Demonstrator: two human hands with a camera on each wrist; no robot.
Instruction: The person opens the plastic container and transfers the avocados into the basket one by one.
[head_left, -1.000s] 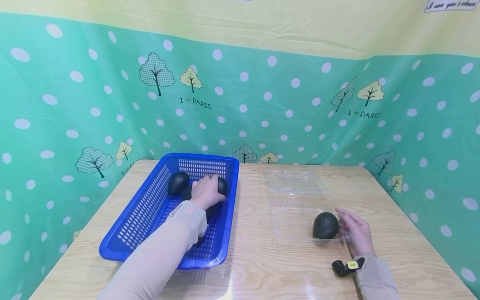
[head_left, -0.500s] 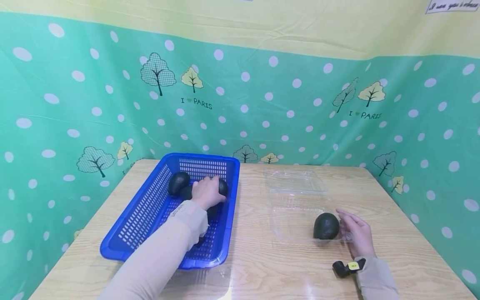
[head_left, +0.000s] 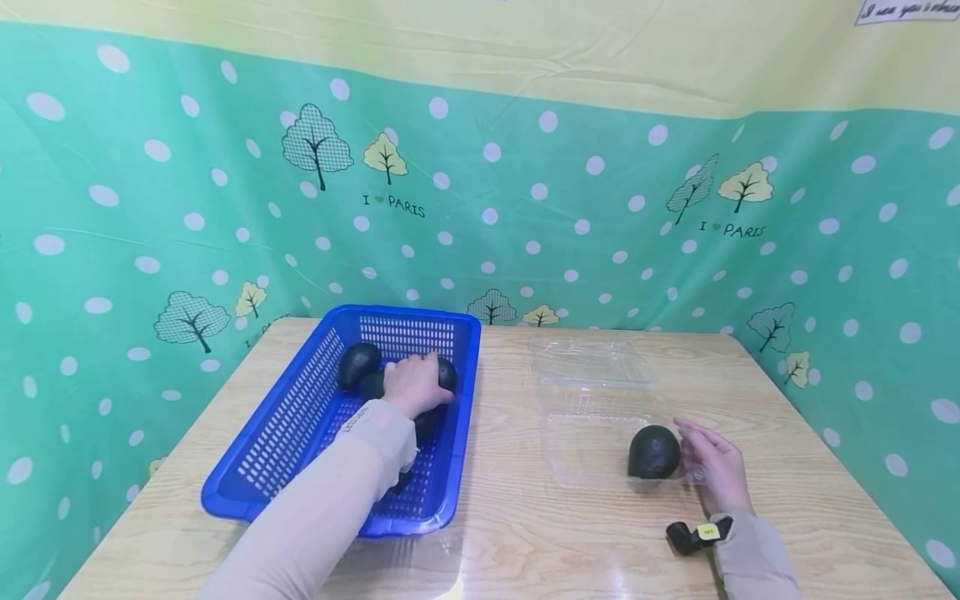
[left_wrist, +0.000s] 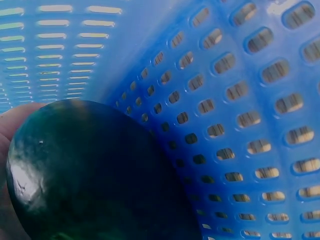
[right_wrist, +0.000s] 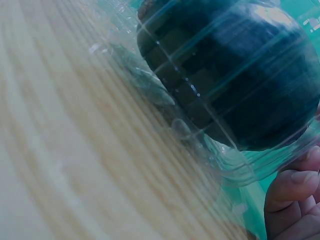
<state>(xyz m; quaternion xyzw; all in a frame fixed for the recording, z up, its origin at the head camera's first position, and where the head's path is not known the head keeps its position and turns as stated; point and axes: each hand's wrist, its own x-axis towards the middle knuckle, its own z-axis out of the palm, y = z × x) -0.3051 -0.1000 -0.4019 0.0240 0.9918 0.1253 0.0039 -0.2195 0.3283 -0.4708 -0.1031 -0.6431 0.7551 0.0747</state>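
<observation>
My left hand (head_left: 415, 385) reaches into the blue plastic basket (head_left: 262, 433) and grips a dark avocado (head_left: 446, 375) by the right wall. That avocado (left_wrist: 95, 165) fills much of the left wrist view, with a bit of finger (left_wrist: 15, 122) behind it. Another avocado (head_left: 358, 367) lies at the basket's back left; more are partly covered by my arm. On the right, one avocado (head_left: 654, 452) sits in a clear plastic clamshell box (head_left: 577, 450). My right hand (head_left: 717, 468) holds the box's right edge, its curled fingers (right_wrist: 292, 187) showing in the right wrist view.
The box's raised lid (head_left: 588, 362) lies folded back behind its base. Both containers stand on a wood-grain table (head_left: 510, 517). A green dotted curtain (head_left: 517, 217) hangs behind and along the sides. A black wrist camera (head_left: 684, 537) sits at my right cuff.
</observation>
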